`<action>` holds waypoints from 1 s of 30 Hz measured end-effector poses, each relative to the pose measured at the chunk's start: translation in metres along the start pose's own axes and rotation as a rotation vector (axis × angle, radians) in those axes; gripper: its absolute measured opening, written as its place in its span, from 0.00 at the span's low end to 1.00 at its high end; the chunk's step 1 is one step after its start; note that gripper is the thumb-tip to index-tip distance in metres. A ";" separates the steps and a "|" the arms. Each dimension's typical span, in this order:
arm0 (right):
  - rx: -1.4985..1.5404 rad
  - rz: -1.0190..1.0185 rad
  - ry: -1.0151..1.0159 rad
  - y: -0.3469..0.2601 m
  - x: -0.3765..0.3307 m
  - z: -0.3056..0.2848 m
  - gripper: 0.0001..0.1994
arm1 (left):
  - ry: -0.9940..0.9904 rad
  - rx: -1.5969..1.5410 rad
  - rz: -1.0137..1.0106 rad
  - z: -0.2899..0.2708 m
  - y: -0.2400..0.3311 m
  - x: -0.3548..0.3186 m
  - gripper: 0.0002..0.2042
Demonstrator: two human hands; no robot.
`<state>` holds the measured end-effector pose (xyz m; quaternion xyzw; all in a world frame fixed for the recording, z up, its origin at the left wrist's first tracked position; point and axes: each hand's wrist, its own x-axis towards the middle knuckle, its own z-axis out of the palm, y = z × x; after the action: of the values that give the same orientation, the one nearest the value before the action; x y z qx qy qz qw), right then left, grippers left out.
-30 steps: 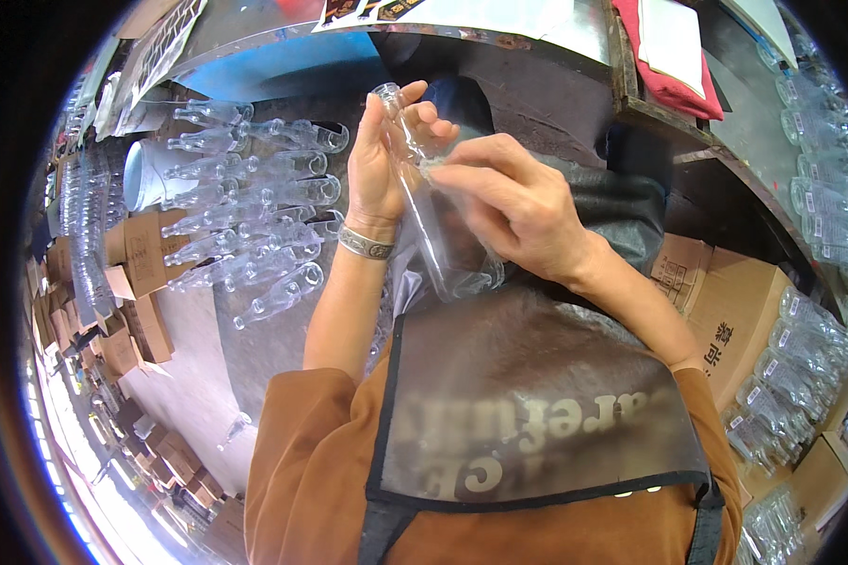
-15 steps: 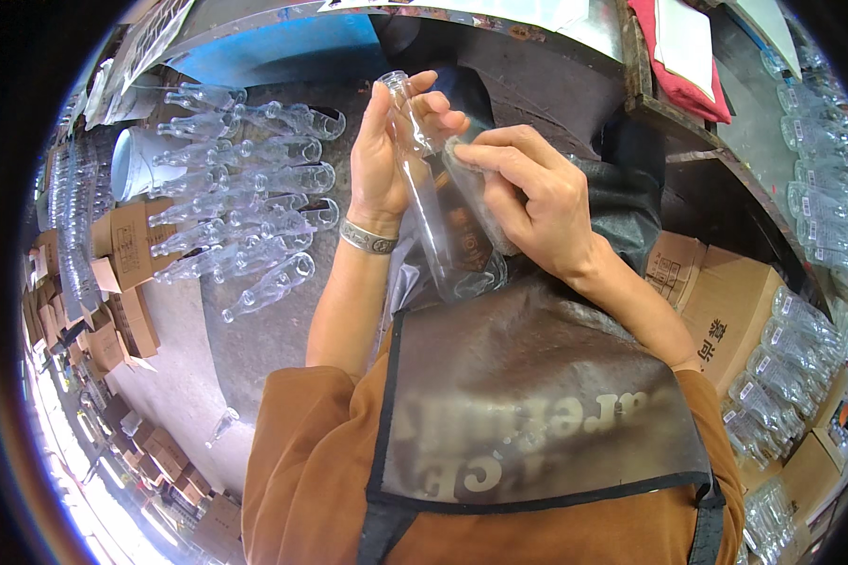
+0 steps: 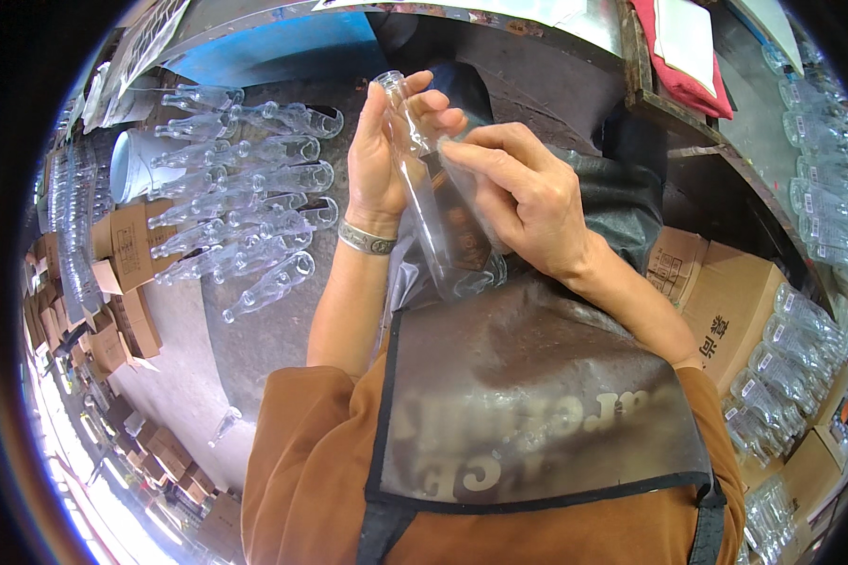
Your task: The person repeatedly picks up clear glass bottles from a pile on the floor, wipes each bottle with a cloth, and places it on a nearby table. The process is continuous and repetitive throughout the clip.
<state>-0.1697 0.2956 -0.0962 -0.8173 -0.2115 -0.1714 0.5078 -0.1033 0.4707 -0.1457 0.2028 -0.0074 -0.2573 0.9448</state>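
A clear glass bottle (image 3: 431,226) is tilted in front of my chest, mouth up and base toward the apron. My left hand (image 3: 375,165) holds it around the neck and shoulder, fingers curled behind the glass. My right hand (image 3: 540,202) is closed on a thin greyish pad (image 3: 464,181), which lies along the bottle's right side near the shoulder. The hand and the glass partly hide the pad. The bottle's base rests by the upper edge of my dark apron (image 3: 537,348).
Rows of clear glass bottles (image 3: 254,179) lie at the left, with a white bucket (image 3: 141,165) and cardboard boxes (image 3: 127,240) beyond. More boxes (image 3: 725,301) and bottles (image 3: 801,330) stand at the right. A worktable edge (image 3: 537,42) runs along the far side, with a red cloth (image 3: 711,89) on it.
My right hand has shifted slightly up and left along the bottle with the pad, and less of the pad shows. My left hand and the bottle have barely moved.
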 end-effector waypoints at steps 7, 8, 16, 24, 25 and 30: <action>-0.022 -0.057 -0.202 -0.005 -0.005 -0.011 0.20 | 0.027 0.012 0.006 -0.003 -0.001 0.000 0.27; -0.005 -0.057 -0.241 -0.005 -0.007 -0.014 0.20 | 0.023 0.004 0.009 -0.005 -0.002 0.000 0.27; 0.447 0.168 -0.390 0.005 -0.006 -0.035 0.15 | 0.156 0.194 0.386 -0.017 0.062 -0.053 0.23; 0.547 0.420 -0.179 0.035 -0.006 -0.022 0.14 | 0.924 1.161 0.623 -0.092 0.082 -0.204 0.10; 0.553 0.433 -0.177 0.035 -0.007 -0.019 0.14 | 0.973 1.160 0.657 -0.108 0.076 -0.216 0.10; 0.539 0.454 -0.202 0.034 -0.010 -0.014 0.14 | 1.200 1.329 0.719 -0.157 0.056 -0.233 0.07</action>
<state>-0.1615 0.2680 -0.1214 -0.6929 -0.1113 0.0893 0.7067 -0.2595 0.6883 -0.2469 0.7796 0.2709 0.2507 0.5060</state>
